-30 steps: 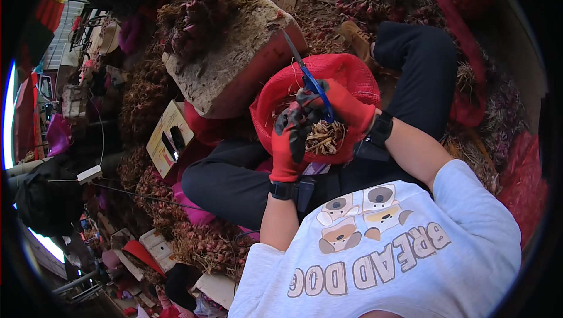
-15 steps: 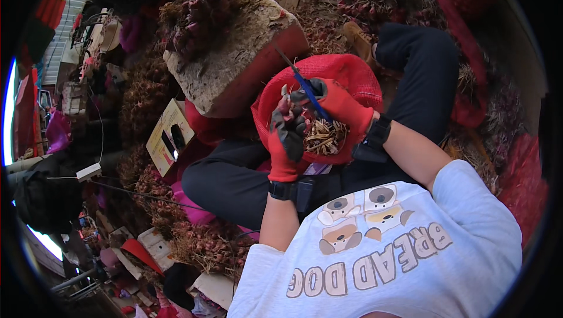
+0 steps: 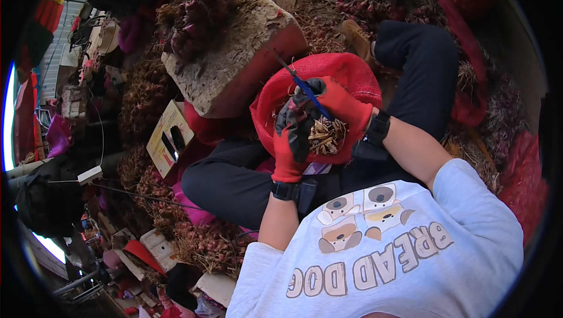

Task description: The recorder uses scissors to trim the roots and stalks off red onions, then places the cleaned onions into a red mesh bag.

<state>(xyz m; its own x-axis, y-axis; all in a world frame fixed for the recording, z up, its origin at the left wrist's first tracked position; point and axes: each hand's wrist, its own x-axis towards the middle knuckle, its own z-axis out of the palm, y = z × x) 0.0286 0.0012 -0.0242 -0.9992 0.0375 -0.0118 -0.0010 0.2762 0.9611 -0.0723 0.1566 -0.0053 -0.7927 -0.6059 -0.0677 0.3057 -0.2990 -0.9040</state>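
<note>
Has just curled red-and-black gloved left hand over now-hidden purplish bulb, perhaps pinching it, cannot tell; keeps matching gloved right hand wrapped round blue-handled metal cutter above red mesh bag, bringing bulb near tool.

Light is dim and uneven across the scene. A blown-out white strip glares at the far left, with a second burnt-out patch nearer on that side. The pale shirt, near, is the brightest broad surface, softly shaded, while the dark trousers lose most folds to black. The block's top catches light; its side falls in shadow. The blade looks slightly soft. Clutter at left blurs and bends toward the black fisheye rim.
</note>
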